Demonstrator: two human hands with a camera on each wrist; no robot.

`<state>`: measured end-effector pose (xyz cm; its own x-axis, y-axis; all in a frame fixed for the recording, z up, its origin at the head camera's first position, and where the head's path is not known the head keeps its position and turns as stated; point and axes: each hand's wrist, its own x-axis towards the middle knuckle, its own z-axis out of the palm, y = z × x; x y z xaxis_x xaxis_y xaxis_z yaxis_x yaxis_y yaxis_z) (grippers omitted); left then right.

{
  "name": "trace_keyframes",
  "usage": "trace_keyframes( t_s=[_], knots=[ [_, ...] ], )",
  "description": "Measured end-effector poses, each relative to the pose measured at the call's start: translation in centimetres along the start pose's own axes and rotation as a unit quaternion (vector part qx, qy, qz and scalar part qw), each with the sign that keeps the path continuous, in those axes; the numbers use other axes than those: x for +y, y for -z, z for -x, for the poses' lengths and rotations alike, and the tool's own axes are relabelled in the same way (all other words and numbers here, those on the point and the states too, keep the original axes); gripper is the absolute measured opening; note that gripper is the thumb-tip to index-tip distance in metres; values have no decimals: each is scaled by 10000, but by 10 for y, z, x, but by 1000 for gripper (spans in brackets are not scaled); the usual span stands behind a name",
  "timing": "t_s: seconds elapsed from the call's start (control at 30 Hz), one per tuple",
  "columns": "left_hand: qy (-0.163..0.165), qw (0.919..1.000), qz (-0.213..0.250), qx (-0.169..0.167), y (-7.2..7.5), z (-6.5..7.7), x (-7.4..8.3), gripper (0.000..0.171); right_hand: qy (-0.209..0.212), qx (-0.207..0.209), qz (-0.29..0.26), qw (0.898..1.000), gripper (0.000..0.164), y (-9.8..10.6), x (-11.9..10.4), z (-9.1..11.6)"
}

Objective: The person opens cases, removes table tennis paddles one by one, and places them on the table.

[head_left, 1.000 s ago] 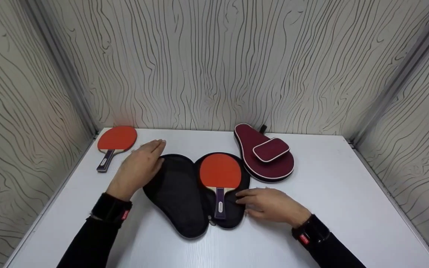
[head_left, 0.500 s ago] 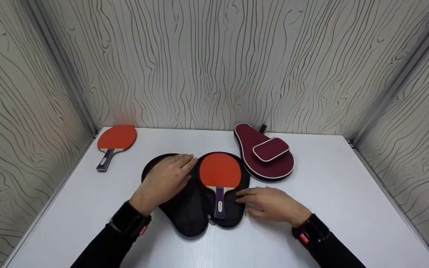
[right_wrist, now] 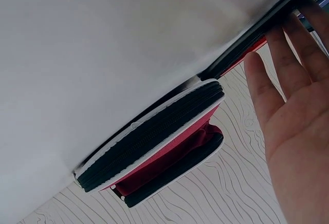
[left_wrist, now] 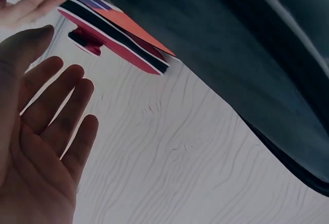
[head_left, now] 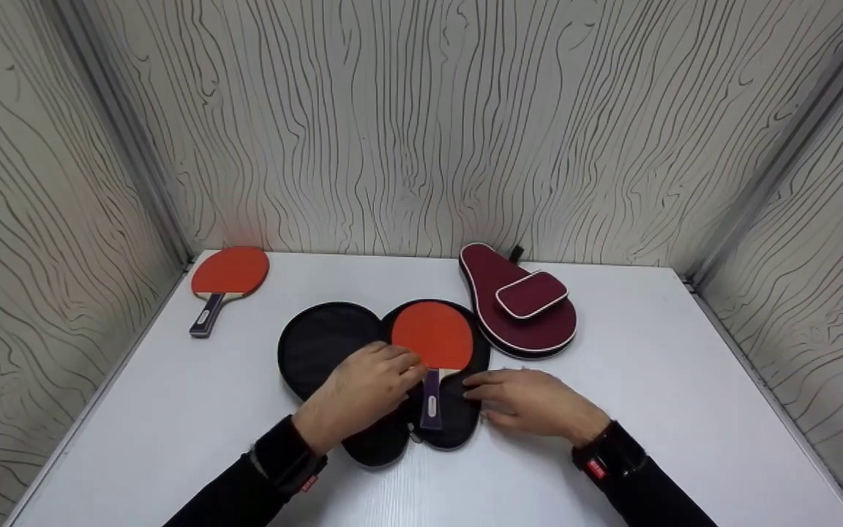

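A black racket case (head_left: 323, 340) lies unfolded on the white table, its two halves side by side. In the right half rests a table tennis paddle (head_left: 432, 333) with orange rubber and a purple handle. My left hand (head_left: 363, 391) hovers over the case's middle, fingertips at the paddle's neck; in the head view they overlap it, and contact is unclear. In the left wrist view the left hand's fingers (left_wrist: 77, 142) are extended and grip nothing. My right hand (head_left: 535, 402) rests at the case's right edge, with fairly straight fingers (right_wrist: 285, 62) reaching onto the rim.
A second orange paddle (head_left: 231, 271) lies at the table's back left. Behind the right hand sits a maroon racket case (head_left: 538, 333) with white piping and a small pouch (head_left: 533, 294) on top. Patterned panels (head_left: 407, 132) enclose the table (head_left: 685, 410) at the back and sides.
My left hand has swept rightward and nearer from the case's left edge, across its left half, to the paddle's neck. The right hand, paddles and cases have stayed put.
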<state>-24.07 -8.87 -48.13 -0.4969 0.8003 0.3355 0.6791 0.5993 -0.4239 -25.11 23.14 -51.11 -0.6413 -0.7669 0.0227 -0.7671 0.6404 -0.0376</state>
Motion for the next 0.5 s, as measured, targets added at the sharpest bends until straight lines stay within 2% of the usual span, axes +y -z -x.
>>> trace_keyframes(
  t_s=[0.23,0.37,0.5],
  knots=[
    [-630,9976,-276,6,-6,-5,23,29,14,28,57,10000,39,0,0,0],
    [-854,9950,-503,-114,-8,-8,36,21,41,42,83,9999,40,-1,1,0],
    [-1084,9915,-704,-170,-9,-11,45,21,33,15,64,10000,40,-1,1,0]
  ],
)
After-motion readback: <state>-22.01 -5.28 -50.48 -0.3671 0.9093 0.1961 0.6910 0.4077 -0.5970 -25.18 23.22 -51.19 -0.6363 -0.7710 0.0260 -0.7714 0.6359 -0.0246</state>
